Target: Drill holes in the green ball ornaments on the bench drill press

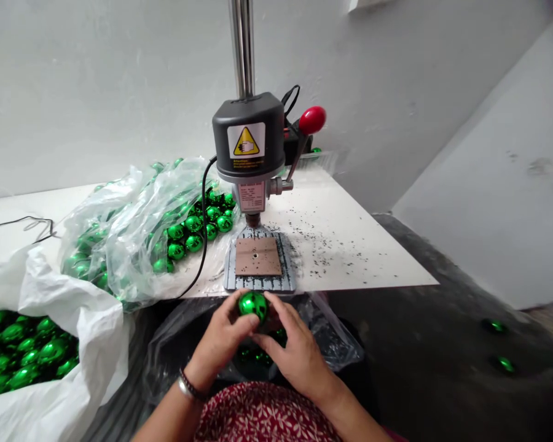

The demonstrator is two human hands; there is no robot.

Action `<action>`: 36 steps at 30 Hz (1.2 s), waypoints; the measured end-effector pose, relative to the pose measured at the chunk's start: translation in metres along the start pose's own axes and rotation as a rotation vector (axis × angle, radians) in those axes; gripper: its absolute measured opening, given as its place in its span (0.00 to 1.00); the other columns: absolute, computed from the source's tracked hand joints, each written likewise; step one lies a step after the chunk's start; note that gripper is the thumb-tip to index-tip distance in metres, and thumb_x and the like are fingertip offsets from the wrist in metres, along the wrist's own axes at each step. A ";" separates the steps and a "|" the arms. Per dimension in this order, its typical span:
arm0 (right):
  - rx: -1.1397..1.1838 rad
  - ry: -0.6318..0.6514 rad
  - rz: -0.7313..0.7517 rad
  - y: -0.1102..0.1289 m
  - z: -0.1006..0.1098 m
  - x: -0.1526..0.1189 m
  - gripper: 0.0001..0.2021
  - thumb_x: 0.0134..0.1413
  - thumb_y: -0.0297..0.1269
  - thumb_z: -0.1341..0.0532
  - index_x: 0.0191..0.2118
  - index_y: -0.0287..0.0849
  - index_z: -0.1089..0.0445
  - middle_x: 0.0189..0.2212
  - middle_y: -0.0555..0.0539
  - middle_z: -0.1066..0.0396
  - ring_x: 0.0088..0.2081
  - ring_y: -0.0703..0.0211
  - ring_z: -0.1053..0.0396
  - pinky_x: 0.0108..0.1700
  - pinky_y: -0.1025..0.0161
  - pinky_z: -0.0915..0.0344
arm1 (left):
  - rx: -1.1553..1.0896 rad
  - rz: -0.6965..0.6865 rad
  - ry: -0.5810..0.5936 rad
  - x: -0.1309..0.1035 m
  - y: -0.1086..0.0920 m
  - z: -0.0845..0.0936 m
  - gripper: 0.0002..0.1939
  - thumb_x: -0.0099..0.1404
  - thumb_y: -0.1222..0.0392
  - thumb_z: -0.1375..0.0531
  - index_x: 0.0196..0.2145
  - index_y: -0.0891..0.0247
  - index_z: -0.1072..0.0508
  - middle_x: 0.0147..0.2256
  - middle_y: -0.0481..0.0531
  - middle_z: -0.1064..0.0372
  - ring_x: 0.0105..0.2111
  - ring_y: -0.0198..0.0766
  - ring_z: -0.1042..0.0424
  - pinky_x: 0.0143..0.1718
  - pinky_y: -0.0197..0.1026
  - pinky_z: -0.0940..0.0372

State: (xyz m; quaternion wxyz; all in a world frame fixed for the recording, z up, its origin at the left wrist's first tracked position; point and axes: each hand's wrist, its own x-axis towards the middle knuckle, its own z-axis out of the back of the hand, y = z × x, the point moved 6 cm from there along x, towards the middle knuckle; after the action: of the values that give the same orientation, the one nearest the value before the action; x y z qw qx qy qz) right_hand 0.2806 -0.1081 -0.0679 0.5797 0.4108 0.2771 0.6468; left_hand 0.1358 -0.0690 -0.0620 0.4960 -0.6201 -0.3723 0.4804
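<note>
A shiny green bauble (252, 304) is held up between both hands, just in front of the table edge. My left hand (220, 337) grips it from the left, thumb across its near side. From the right, my right hand (299, 351) closes its fingers on the same bauble. Right beyond them stands a drill press (247, 136), with a red-knobbed lever (312, 120) on its right side. On its slotted metal base (288, 282) lies a brown square board (267, 265) with a small hole in the middle.
A clear plastic bag (129, 258) of green baubles lies on the white table (350, 227), beside scattered dark shavings. At lower left is a white sack (90, 344) of baubles. Below my hands hangs a plastic-lined container (332, 344). Two baubles (504, 365) rest on the floor.
</note>
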 end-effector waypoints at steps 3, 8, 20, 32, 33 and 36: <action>-0.002 -0.038 0.041 -0.001 0.006 0.000 0.23 0.58 0.44 0.43 0.58 0.43 0.37 0.44 0.44 0.30 0.38 0.68 0.29 0.46 0.67 0.28 | -0.215 0.011 -0.095 0.028 -0.019 0.011 0.25 0.56 0.47 0.35 0.47 0.65 0.30 0.34 0.51 0.28 0.27 0.31 0.31 0.28 0.33 0.37; -0.008 0.033 0.075 -0.004 0.005 -0.003 0.15 0.61 0.43 0.48 0.45 0.45 0.28 0.42 0.46 0.29 0.41 0.69 0.29 0.45 0.69 0.29 | -0.197 0.018 -0.164 0.078 -0.042 0.023 0.23 0.52 0.49 0.33 0.42 0.65 0.29 0.31 0.47 0.31 0.21 0.25 0.34 0.20 0.29 0.45; -0.004 0.194 0.017 -0.016 0.004 -0.009 0.15 0.62 0.41 0.50 0.46 0.46 0.28 0.42 0.46 0.30 0.44 0.66 0.29 0.49 0.66 0.31 | 0.456 -0.077 -0.198 0.114 -0.057 0.017 0.25 0.56 0.52 0.37 0.49 0.66 0.30 0.32 0.48 0.32 0.20 0.28 0.37 0.22 0.33 0.41; -0.005 0.239 -0.027 -0.029 0.001 -0.010 0.16 0.63 0.41 0.51 0.48 0.45 0.29 0.44 0.45 0.30 0.46 0.65 0.29 0.50 0.65 0.32 | 0.823 -0.221 -0.208 0.118 -0.070 0.004 0.29 0.55 0.54 0.35 0.53 0.64 0.29 0.39 0.52 0.26 0.36 0.39 0.29 0.40 0.40 0.36; -0.007 0.239 -0.026 -0.030 0.001 -0.010 0.16 0.63 0.41 0.51 0.48 0.45 0.29 0.44 0.45 0.30 0.46 0.65 0.29 0.50 0.65 0.32 | 0.849 -0.233 -0.200 0.118 -0.070 0.002 0.30 0.54 0.54 0.35 0.54 0.64 0.30 0.39 0.53 0.26 0.36 0.40 0.29 0.41 0.40 0.35; -0.013 0.239 -0.014 -0.029 0.003 -0.012 0.16 0.63 0.40 0.50 0.47 0.44 0.28 0.43 0.45 0.29 0.45 0.66 0.29 0.49 0.66 0.32 | 0.904 -0.291 -0.189 0.116 -0.070 -0.003 0.31 0.52 0.57 0.33 0.54 0.63 0.30 0.41 0.53 0.26 0.40 0.43 0.28 0.44 0.42 0.35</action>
State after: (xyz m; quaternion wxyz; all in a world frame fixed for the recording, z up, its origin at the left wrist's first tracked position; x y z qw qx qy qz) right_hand 0.2986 -0.1147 -0.0931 0.5496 0.3253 0.3428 0.6889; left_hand 0.1697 0.0557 -0.0201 0.7419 -0.2374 -0.2524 0.5740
